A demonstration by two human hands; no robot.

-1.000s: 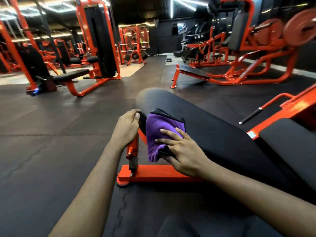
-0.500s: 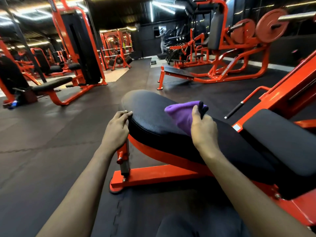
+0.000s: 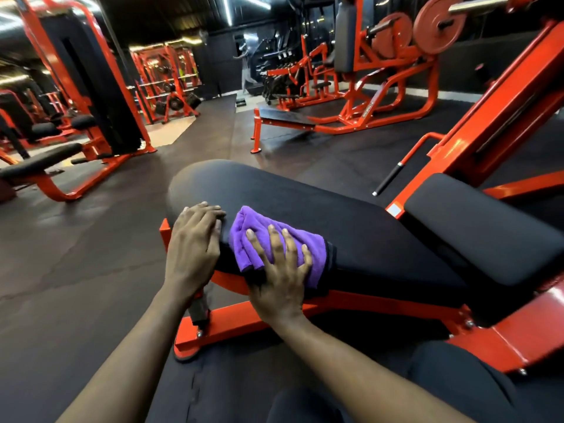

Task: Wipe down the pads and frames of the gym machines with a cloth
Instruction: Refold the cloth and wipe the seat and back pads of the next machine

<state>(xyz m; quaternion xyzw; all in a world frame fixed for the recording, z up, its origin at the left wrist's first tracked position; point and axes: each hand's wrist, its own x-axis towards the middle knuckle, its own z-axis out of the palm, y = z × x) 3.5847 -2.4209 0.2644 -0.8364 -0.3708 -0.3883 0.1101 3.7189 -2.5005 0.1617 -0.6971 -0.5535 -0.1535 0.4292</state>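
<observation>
On the near side of the long black bench pad (image 3: 335,215), the wiping has come down off the top face. That pad runs across the middle of the view. Its rounded end points away to the left and its other end butts against a shorter seat pad (image 3: 482,227). The orange frame (image 3: 244,322) under it, with its foot bar on the rubber floor, looks untouched by the cloth so far.

Half a second ago the purple cloth (image 3: 274,239) sat bunched on top of the bench pad, farther toward the seat pad. Now it is spread flatter, draped over the pad's near edge close to the rounded end. The right hand (image 3: 280,276), which had been gripping the bunch, now lies flat on it, fingers straight and spread. It presses the cloth against the pad's side without clutching it.

The left hand (image 3: 192,245) has shifted too. It was hooked over the rounded end's edge; now it rests palm-down on top of that end, just beside the cloth, fingers straight and holding nothing.

By my judgement, the top has had a pass and the side edge is being done. The seat pad and frame remain.
</observation>
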